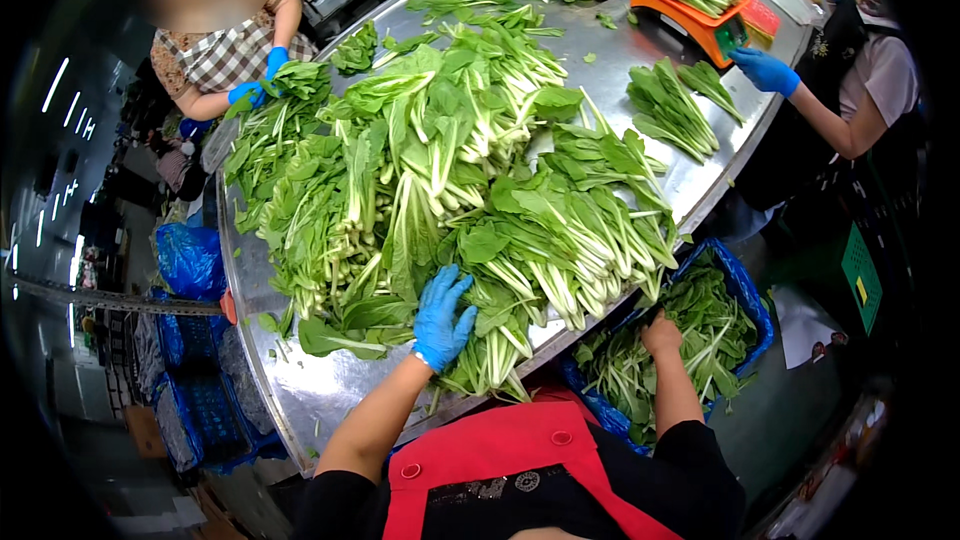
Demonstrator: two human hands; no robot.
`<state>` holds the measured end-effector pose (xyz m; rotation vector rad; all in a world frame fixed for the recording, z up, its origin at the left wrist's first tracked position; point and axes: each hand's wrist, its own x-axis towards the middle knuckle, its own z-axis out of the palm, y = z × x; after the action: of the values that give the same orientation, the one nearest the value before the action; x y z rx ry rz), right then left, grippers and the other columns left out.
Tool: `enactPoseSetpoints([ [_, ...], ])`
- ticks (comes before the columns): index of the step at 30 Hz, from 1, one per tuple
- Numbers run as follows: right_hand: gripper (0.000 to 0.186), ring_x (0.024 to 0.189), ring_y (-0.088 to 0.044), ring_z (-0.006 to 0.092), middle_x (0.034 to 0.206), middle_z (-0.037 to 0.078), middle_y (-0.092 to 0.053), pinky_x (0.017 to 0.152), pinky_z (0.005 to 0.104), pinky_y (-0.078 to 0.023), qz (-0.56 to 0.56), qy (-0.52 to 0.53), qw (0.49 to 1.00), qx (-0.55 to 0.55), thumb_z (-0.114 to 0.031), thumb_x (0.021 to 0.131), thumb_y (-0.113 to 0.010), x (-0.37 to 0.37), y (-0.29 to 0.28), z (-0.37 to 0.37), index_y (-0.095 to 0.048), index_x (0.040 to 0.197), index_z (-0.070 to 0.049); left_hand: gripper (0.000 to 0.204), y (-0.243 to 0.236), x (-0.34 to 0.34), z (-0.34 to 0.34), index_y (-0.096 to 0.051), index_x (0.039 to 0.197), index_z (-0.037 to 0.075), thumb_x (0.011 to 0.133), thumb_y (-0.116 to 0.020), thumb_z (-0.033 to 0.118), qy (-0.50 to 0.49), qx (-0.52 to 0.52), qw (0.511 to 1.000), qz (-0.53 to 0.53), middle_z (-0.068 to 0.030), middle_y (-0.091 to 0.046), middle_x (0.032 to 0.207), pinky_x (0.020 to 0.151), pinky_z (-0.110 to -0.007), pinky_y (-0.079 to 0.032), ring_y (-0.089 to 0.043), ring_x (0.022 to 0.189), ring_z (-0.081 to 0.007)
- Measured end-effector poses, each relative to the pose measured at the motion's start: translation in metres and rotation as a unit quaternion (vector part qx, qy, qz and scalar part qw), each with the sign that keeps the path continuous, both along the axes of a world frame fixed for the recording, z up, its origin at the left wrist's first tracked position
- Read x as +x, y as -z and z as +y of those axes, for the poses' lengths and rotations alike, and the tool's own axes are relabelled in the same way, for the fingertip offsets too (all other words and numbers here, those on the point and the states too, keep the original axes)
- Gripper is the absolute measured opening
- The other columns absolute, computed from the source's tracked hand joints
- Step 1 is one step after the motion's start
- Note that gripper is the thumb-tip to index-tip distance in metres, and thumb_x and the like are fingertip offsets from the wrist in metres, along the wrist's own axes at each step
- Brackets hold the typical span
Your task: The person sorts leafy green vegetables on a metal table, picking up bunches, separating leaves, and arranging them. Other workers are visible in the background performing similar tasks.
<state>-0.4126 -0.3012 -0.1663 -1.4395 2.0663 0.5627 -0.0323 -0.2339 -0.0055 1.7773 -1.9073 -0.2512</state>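
My left hand (440, 318), in a blue glove, rests on the near edge of a large heap of leafy greens (400, 180) with pale stems. Its fingers are spread and it is open. To the right, my bare right hand (661, 334) is down at a crate (758, 315) lined with blue plastic, beside the table's edge. More leafy greens (705, 310) fill that crate around the hand. The fingers point away from me and are mostly hidden, so their grip cannot be made out.
The heap lies on a metal table (310, 380). At the far left a co-worker's gloved hands (262, 85) hold greens. Another co-worker's gloved hand (765, 70) is beside an orange scale (700, 25) loaded with greens. Blue-lined crates (200, 420) stand left of the table.
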Motion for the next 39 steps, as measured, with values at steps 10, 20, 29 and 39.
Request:
enactPoseSetpoints([
  [10,0.036,0.085,-0.058,0.0244,0.102,0.017,-0.059,0.076,0.0321,-0.045,-0.246,0.087,0.857,-0.444,-0.018,0.082,-0.059,-0.037,-0.126,-0.026,-0.053,0.111,0.002,0.037,0.017,0.043,0.112,-0.052,0.104,-0.001,0.082,-0.059,0.028,-0.180,0.204,0.919,0.284,-0.0106,-0.059,0.090,0.067,-0.029,-0.046,-0.055,0.077,-0.0149],
  [20,0.073,0.105,-0.049,0.0375,0.114,0.027,-0.050,0.090,0.0414,-0.037,-0.318,-0.122,0.878,-0.337,-0.034,0.073,-0.065,0.093,-0.221,-0.079,-0.034,0.128,0.002,0.045,-0.016,-0.040,0.031,-0.039,0.122,0.002,0.085,-0.056,0.022,-0.134,0.274,0.707,0.638,-0.0085,-0.051,0.114,0.089,-0.028,-0.041,-0.050,0.103,-0.0149],
  [29,0.103,0.093,-0.052,0.0391,0.100,0.028,-0.054,0.084,0.0409,-0.040,-0.228,-0.299,0.900,-0.222,-0.049,0.056,-0.073,0.107,-0.224,-0.093,-0.027,0.130,0.007,0.053,-0.017,-0.065,-0.039,-0.041,0.124,0.000,0.080,-0.062,0.021,-0.016,0.250,0.723,0.643,-0.0065,-0.051,0.118,0.093,-0.028,-0.036,-0.048,0.105,-0.0141],
  [39,0.086,0.117,-0.041,0.0276,0.128,0.019,-0.040,0.096,0.0333,-0.033,-0.519,-0.058,0.840,-0.144,-0.012,0.059,-0.073,0.096,-0.201,-0.118,-0.029,0.132,0.000,0.049,0.016,-0.097,-0.082,-0.042,0.121,0.003,0.078,-0.065,0.010,0.003,0.244,0.622,0.744,-0.0040,-0.054,0.113,0.087,-0.028,-0.042,-0.052,0.099,-0.0138],
])
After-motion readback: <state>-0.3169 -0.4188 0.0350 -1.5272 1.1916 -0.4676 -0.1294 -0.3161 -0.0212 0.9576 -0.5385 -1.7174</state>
